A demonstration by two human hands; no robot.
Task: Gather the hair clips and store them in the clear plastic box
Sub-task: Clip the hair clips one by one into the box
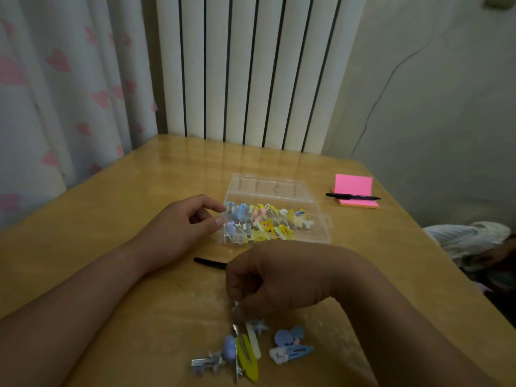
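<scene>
Loose clips (245, 350) lie heaped on the bench (97, 213) near its front edge, at 6 o'clock from the box (318, 236). Among them are a yellow one, a silver one and blue and purple ones, some overlapping. The box stands open mid-bench with its lid (268, 185) tipped back toward 12 o'clock. Both its rows are packed with stored clips (268, 222) in blue, pink, yellow and white.

The right hand (273, 277) hangs over the heap's 12 o'clock edge. Its fingers are curled down and bunched, pinching a small pale clip (236, 305) whose shape is lost in blur. The left hand (181, 222) lies at 9 o'clock of the box. Its thumb and forefinger tips are closed on the box's left end wall, and the other fingers are curled under.

Between the hands lies a slim black thing (209, 262), its right end hidden behind the right hand. At 2 o'clock from the box sits a pink pad (353, 185) with a black pen (351, 196) across it. A white radiator (251, 71) stands at 12 o'clock, a heart-print curtain (55, 79) hangs at 10, and a crumpled pale cloth (469, 238) lies at 3, off the bench's right edge.
</scene>
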